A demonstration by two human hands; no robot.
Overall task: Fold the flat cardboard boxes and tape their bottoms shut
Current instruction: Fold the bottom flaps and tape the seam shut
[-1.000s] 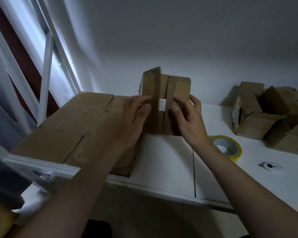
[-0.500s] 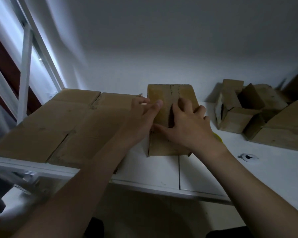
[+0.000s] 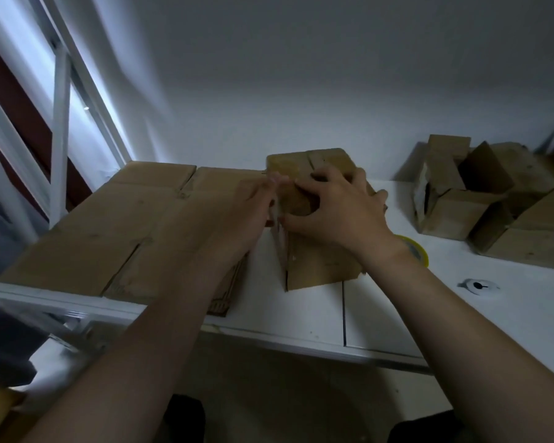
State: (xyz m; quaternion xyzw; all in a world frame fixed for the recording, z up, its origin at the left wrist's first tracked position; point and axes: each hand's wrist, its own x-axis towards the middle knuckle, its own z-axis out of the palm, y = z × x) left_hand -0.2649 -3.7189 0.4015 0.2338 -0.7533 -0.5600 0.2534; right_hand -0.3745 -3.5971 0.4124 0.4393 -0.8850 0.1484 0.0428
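Note:
A small brown cardboard box [image 3: 320, 270] stands on the white table [image 3: 301, 318] in the middle, its flaps folded down on top. My right hand [image 3: 339, 215] lies over the top, fingers bent onto the flaps and thumb hooked at the near left corner. My left hand [image 3: 253, 203], blurred by motion, has straight fingers against the box's left side near the top edge. A yellow roll of tape [image 3: 414, 251] lies just right of the box, mostly hidden behind my right wrist.
A stack of flat cardboard sheets [image 3: 109, 225] covers the table's left part, beside a white window frame [image 3: 60, 129]. Several folded boxes [image 3: 461, 206] are heaped at the right against the wall. A small white disc with a dark hole [image 3: 477, 285] lies at front right.
The flaps that stood upright a second ago are folded flat. My right hand slid across the top of the box, and my left hand moved off the top to the left side.

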